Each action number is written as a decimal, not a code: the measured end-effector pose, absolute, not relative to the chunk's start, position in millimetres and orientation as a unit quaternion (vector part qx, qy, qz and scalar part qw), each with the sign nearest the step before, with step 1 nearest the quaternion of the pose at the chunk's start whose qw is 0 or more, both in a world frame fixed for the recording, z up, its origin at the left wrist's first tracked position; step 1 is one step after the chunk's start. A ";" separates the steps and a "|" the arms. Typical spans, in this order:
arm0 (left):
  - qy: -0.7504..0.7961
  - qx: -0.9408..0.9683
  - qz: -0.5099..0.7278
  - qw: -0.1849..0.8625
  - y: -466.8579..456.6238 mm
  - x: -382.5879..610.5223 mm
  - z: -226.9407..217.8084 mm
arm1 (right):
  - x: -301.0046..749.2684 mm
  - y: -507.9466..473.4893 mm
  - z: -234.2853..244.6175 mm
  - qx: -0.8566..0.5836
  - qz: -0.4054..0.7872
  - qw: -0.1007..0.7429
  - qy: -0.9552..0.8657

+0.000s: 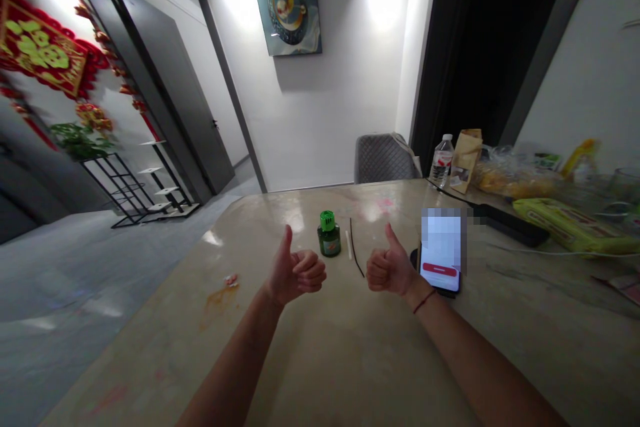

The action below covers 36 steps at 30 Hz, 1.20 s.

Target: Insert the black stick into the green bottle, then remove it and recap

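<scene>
My left hand (296, 271) and my right hand (389, 265) are both held over the beige table (320, 353), each curled into a fist with the thumb raised and nothing in it. Between and just beyond them stands a small green bottle (329, 235) with a green cap. A short white stick (349, 245) and a thin dark stick (356, 250) lie to the right of the bottle. A lit phone (440, 255) lies right of my right hand, close to the wrist with its red cord.
At the table's far right are a water bottle (442, 160), a brown paper bag (466, 160), a black bar (505, 221), plastic-wrapped food (520, 177) and a yellow-green package (570, 223). A grey chair (384, 157) stands behind the table. An orange stain (220, 293) marks the table's left side.
</scene>
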<state>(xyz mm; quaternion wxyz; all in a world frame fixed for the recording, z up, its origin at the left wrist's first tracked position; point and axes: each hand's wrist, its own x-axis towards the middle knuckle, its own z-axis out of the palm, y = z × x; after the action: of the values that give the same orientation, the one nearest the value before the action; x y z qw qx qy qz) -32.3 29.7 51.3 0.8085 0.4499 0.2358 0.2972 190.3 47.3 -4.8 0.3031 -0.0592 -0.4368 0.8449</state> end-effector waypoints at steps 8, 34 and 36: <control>0.217 0.427 0.207 0.853 43.7 -14.2 -8.6 | 192.0 58.3 -36.2 -0.055 0.879 0.271 -0.388; 0.516 0.421 0.557 0.497 61.0 -39.8 -31.8 | 142.5 72.2 -29.2 -0.500 0.346 0.542 -0.580; 0.510 0.418 0.559 0.502 61.4 -40.4 -32.0 | 133.2 84.7 -22.9 -0.490 0.335 0.554 -0.583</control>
<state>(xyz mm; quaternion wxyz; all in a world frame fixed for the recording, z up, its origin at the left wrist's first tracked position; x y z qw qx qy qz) -40.4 61.4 -32.0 0.5024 0.4179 0.5105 0.5589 133.2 84.7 -22.9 0.5541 -0.4904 -0.5835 0.3348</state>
